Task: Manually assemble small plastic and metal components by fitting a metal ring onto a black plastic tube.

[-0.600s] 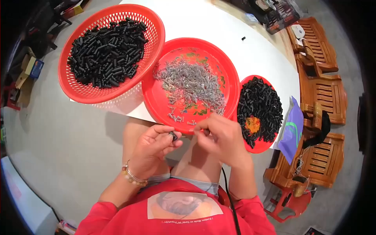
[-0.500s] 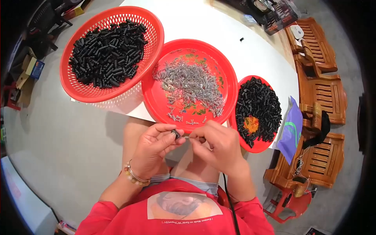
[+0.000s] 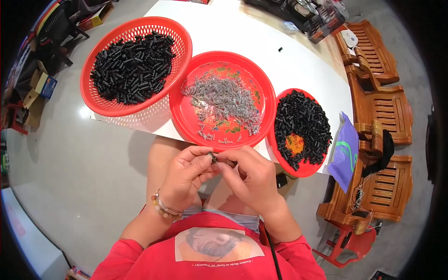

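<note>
Above my lap, my left hand pinches a small black plastic piece between thumb and fingers. My right hand meets it from the right, its thumb and fingertips closed against the piece's end; whatever they grip is hidden. Just beyond both hands lies a round red tray with a heap of small metal springs. To its right, a smaller red tray holds many short black tubes. On the left stands a red slotted basket full of longer black tubular parts.
The containers stand on a white table, where one loose black piece lies farther back. A purple bag hangs at the table's right edge. Wooden chairs line the right side, near a red plastic stool.
My right hand has moved left and closed up to the black piece. The spring that showed at its fingertips is out of sight. The whole view has shifted slightly.
</note>
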Available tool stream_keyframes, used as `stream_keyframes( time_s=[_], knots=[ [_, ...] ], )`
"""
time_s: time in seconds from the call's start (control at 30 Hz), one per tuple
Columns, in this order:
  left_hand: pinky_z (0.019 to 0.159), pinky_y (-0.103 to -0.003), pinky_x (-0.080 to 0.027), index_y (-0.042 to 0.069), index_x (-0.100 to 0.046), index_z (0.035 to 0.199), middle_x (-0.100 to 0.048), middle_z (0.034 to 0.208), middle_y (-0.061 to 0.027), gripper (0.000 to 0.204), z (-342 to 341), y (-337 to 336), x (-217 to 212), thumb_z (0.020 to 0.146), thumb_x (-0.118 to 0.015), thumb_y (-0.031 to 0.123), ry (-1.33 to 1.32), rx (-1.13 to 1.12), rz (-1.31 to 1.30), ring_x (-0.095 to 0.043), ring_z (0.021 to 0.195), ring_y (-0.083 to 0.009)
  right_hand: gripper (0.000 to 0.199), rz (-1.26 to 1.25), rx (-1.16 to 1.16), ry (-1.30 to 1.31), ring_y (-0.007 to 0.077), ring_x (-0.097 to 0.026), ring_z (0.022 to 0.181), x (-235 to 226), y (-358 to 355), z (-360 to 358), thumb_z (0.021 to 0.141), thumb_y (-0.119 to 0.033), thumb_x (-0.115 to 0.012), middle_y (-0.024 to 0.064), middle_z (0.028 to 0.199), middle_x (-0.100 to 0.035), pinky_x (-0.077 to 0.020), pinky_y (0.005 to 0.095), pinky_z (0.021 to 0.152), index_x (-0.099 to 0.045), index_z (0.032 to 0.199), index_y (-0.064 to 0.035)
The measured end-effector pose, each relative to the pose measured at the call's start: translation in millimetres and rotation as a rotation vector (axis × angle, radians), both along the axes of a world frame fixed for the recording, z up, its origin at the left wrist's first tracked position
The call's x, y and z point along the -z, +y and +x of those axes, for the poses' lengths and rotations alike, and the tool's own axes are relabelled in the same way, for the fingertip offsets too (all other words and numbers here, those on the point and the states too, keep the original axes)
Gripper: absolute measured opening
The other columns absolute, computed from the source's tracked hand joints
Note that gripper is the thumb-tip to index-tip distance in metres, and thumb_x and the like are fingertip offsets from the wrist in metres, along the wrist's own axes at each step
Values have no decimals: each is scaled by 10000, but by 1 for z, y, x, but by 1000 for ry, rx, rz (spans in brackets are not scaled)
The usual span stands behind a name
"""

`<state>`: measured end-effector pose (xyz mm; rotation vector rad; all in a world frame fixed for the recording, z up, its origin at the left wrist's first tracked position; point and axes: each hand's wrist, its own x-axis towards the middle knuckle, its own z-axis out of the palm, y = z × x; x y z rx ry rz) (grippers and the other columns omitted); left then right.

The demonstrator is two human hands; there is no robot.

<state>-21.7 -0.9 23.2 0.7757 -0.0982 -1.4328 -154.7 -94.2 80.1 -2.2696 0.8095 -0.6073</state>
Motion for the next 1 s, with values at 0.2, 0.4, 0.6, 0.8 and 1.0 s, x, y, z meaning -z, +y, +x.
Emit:
stream_keyframes(
  time_s=[0.2, 0.4, 0.6, 0.8, 1.0],
  knots=[
    [815, -303, -533, 50, -553, 1088, -633, 1019, -103, 177, -1, 3, 0, 918, -554, 97, 307, 59, -43, -634, 879, -180, 240, 295, 59, -175, 182, -666, 653, 10, 9, -17, 793, -44, -634, 88, 867, -669, -473, 252, 514, -617, 1033, -42],
    [763, -273, -528, 49, -554, 1087, -640, 1010, -97, 178, -8, 7, -6, 913, -558, 81, 122, 23, -33, -634, 860, -155, 172, 796, 130, -570, 59, -641, 676, 14, 22, -22, 808, 33, -653, 66, 720, -671, -497, 182, 518, -555, 950, 37],
    [693, -231, -511, 41, -563, 1081, -654, 1009, -103, 176, -12, 9, -13, 906, -564, 59, -21, 19, -84, -637, 821, -126, 162, 547, -33, -366, 91, -621, 685, 22, 23, -32, 799, 72, -654, 124, 905, -656, -500, 192, 528, -553, 919, 29],
    [675, -211, -498, 30, -581, 1077, -660, 989, -91, 181, -18, 9, -15, 897, -576, 51, -75, 22, -104, -616, 791, -94, 190, 435, -85, -465, 79, -581, 661, 22, 23, -27, 764, 80, -686, 86, 854, -637, -447, 182, 517, -591, 906, -1],
    [686, -219, -498, 24, -593, 1072, -666, 958, -86, 180, -19, 10, -18, 894, -579, 42, -92, 19, -116, -607, 779, -89, 205, 190, -31, -404, 108, -581, 656, 18, 26, -26, 717, 52, -738, 82, 796, -636, -449, 220, 548, -596, 854, -4]
  ],
)
